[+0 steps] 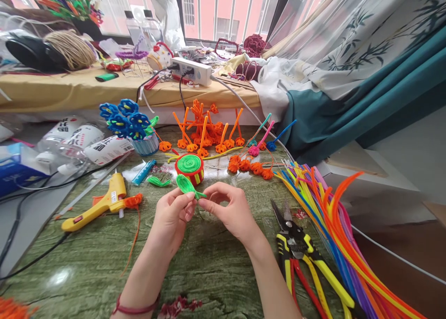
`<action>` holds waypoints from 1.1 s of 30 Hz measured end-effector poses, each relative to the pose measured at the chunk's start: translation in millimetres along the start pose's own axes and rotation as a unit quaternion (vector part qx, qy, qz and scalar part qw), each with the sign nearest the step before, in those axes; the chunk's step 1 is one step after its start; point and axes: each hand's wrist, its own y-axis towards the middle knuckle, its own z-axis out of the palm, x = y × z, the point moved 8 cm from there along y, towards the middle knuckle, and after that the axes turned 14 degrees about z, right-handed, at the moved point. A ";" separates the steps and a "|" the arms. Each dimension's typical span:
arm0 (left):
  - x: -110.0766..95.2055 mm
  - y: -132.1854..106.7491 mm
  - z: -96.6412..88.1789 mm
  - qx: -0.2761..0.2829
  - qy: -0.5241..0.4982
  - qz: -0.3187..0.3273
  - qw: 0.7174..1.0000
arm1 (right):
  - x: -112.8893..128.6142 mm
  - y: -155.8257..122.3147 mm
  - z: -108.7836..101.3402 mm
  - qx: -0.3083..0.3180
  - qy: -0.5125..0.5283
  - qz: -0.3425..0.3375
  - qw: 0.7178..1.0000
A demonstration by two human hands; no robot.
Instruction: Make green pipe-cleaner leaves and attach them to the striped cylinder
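Between my two hands is a green pipe-cleaner leaf point(185, 185), rounded at one end and narrowing to crossed ends. The fingertips of my left hand point(176, 216) pinch it near its base. My right hand point(228, 212) pinches the thin ends at its right. Just behind the leaf stands a small round pot point(189, 169) of red and yellow pipe cleaner with a green spiral top. A second green leaf point(159, 182) lies on the table to the left of the pot, beside a light-blue ruler-like piece point(144, 172).
A yellow glue gun point(101, 205) lies at left, its cord trailing off. Pliers point(296, 240) and bundled coloured pipe cleaners point(334, 216) lie at right. Several orange pipe-cleaner flowers point(209, 135) and a striped pot of blue flowers point(146, 144) stand behind. A power strip point(191, 71) sits on the sill.
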 end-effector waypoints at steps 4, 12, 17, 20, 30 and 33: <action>-2.2 0.0 -4.5 -0.030 -0.004 0.019 0.999 | 18.9 -9.1 1.2 -0.055 -0.121 -0.104 0.986; -7.5 -1.5 -2.0 -0.054 -0.019 0.041 0.998 | 30.1 -22.1 11.9 -0.121 -0.249 -0.199 0.940; -8.7 -1.3 -2.4 -0.059 -0.031 0.051 0.996 | 29.8 -22.9 13.8 -0.118 -0.204 -0.190 0.953; -9.7 -0.6 -3.1 -0.059 -0.036 0.058 0.996 | 29.1 -20.8 12.6 -0.097 -0.147 -0.160 0.971; -9.5 -1.6 6.3 0.009 -0.048 0.009 0.999 | 2.6 -3.7 12.2 0.060 0.107 0.040 0.992; -4.6 -5.2 12.2 0.052 -0.047 -0.026 0.997 | -10.1 -2.5 21.8 0.150 0.172 0.099 0.969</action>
